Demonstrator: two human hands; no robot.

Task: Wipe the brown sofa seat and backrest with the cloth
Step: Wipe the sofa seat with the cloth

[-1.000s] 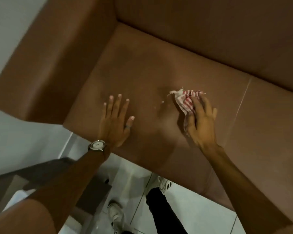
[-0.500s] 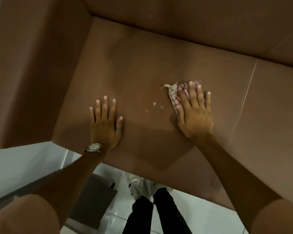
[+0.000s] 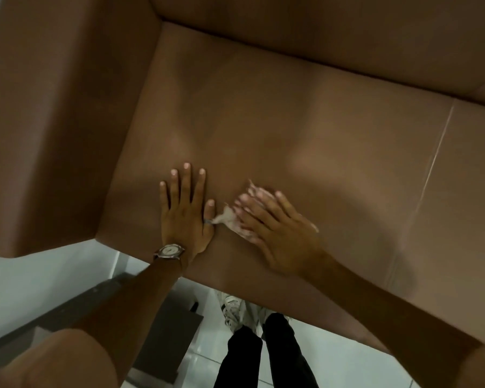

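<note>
The brown sofa seat fills the middle of the head view, with the backrest along the top. My left hand lies flat on the seat near its front edge, fingers spread, a watch on the wrist. My right hand presses a small red-and-white cloth flat onto the seat just right of my left thumb. The hand and cloth are motion-blurred, and most of the cloth is hidden under the palm and fingers.
The sofa's left armrest rises at the left. A seam divides the seat cushions at the right. Below the front edge are white floor tiles, a dark low step or box, and my legs and shoes.
My right hand has swept the cloth leftward and toward the seat's front edge, up to my left hand. The small crumbs seen earlier are no longer visible. My left hand stays planted.
</note>
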